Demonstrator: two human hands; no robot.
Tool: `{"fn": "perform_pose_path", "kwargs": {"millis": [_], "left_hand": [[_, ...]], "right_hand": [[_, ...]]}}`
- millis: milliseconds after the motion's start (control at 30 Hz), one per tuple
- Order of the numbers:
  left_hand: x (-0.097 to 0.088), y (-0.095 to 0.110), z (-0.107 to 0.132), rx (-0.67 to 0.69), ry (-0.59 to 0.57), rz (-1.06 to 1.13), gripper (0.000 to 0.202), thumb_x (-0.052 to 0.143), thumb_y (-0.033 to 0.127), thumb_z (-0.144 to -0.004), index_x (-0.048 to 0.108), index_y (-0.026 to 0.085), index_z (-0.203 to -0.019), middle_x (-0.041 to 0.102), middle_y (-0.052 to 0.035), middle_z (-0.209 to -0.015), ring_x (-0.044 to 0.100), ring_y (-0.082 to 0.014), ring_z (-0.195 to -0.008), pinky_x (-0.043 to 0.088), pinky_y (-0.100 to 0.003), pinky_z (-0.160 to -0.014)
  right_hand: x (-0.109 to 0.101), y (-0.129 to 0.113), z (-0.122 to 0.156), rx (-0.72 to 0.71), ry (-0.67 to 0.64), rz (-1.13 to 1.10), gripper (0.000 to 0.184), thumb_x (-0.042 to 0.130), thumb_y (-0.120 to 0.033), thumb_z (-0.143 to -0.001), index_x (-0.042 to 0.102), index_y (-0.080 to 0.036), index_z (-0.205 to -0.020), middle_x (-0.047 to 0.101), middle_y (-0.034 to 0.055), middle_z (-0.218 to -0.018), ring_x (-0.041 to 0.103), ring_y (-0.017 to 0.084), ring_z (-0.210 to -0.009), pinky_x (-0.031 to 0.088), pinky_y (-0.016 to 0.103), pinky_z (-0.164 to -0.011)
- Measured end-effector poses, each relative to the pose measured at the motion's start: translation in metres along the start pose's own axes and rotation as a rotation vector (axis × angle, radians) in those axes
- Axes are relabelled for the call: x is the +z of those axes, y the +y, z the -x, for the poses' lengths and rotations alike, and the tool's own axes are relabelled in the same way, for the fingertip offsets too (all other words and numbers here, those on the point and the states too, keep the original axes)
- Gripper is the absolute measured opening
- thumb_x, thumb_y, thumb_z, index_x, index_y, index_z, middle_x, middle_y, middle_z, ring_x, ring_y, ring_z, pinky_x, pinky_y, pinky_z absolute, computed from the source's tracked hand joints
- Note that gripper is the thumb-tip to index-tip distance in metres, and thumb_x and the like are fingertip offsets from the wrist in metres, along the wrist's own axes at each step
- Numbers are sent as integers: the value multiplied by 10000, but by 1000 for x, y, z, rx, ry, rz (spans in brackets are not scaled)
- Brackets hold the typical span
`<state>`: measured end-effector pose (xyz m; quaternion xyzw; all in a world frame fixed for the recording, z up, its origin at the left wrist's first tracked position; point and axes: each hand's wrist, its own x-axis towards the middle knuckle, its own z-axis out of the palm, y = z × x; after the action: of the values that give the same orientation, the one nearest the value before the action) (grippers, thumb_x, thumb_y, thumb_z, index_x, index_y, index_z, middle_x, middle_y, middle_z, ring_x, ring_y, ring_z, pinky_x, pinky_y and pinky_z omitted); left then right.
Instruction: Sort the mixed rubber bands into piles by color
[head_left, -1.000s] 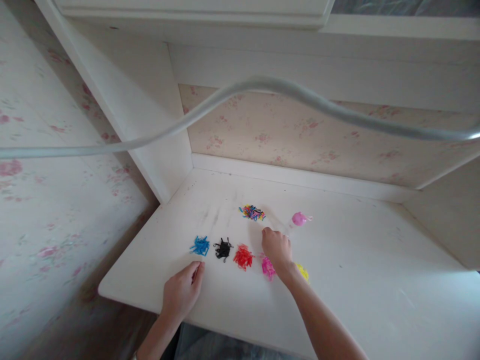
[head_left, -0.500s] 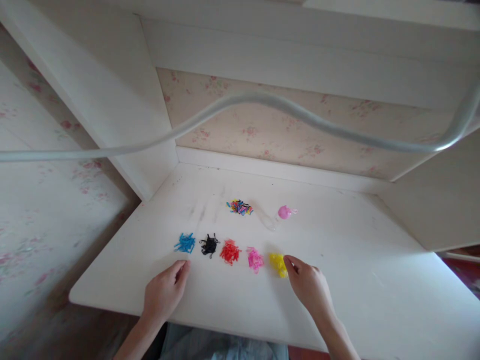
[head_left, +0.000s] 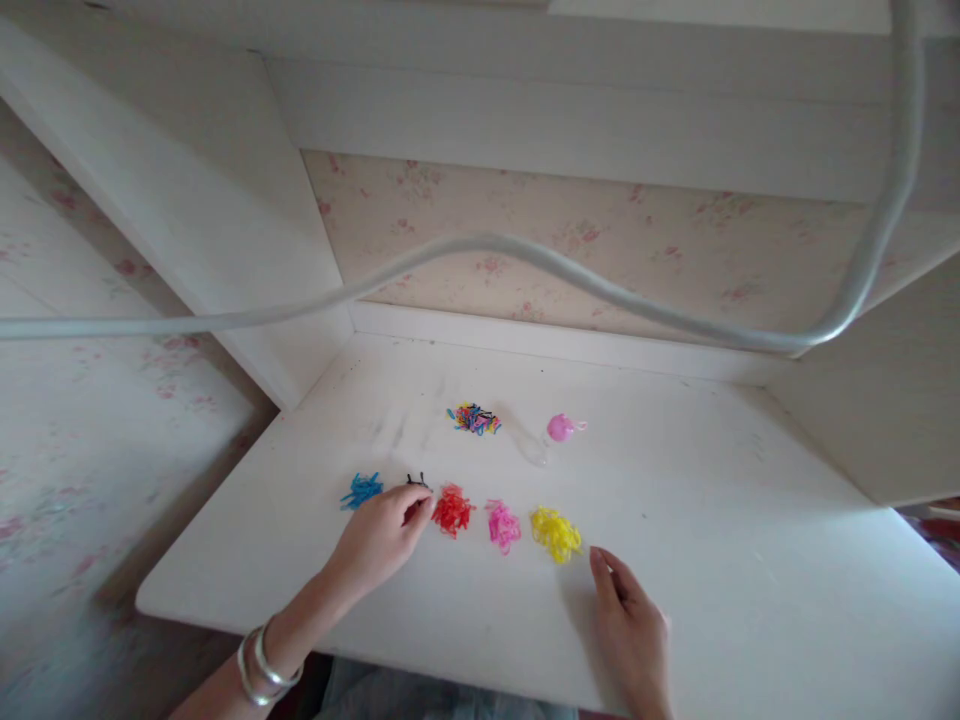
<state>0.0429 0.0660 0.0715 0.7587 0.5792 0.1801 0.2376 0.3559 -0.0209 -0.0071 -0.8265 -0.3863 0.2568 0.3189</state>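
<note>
Sorting elastic bands by colour seems in hand: the left hand [head_left: 384,538], fingers narrowed, partly hides the black bands [head_left: 416,481] beside the red bands [head_left: 452,511]; the right hand [head_left: 631,622], fingers narrow, is near the yellow bands [head_left: 556,534]. I cannot tell if either holds any. Another pick from the mixed pile [head_left: 474,418] calls for fine pinching.

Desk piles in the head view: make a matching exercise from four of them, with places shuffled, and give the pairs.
1. black pile
2. yellow pile
3. pink pile
4. mixed-colour pile

A. between the red pile and the yellow pile
B. farthest back of the four
C. mostly hidden by the left hand
D. nearest the right hand

Pairs: 1-C, 2-D, 3-A, 4-B
</note>
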Motion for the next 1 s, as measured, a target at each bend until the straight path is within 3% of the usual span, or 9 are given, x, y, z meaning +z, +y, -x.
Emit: {"fn": "perform_pose_path", "kwargs": {"millis": [200,400,600,1000], "left_hand": [[18,8,-63,-11,-70,-265,226,437,340,-877,649,264,-890,703,-1,-919,643,-150,-810,435,-246,-710],[44,9,-103,-28,-54,-336,250,437,377,-871,647,257,-932,688,-30,-959,640,-183,-853,444,-281,-735],[62,10,-122,-41,4,-390,289,393,377,-895,610,219,-1001,641,-70,-1074,631,-201,-865,450,-311,-758],[63,10,-139,16,75,-372,342,329,387,-934,586,216,-1080,605,-84,-1108,609,-193,-847,428,-298,-722]], "right_hand": [[1,-7,-3,-11,6,-32,612,436,-665,-779,693,-187,-1064,729,73,-887,653,227,-788,441,249,-654],[0,-11,-6,-16,-9,-6,597,409,-659,-802,686,-199,-1063,716,39,-779,641,192,-714,417,231,-618],[-1,-12,-5,-33,-10,-13,607,398,-660,-802,696,-187,-1039,709,44,-747,631,181,-683,418,216,-601],[-2,-13,-5,-39,-18,-3,569,378,-635,-830,687,-209,-1046,708,36,-765,628,180,-687,415,225,-603]]}}
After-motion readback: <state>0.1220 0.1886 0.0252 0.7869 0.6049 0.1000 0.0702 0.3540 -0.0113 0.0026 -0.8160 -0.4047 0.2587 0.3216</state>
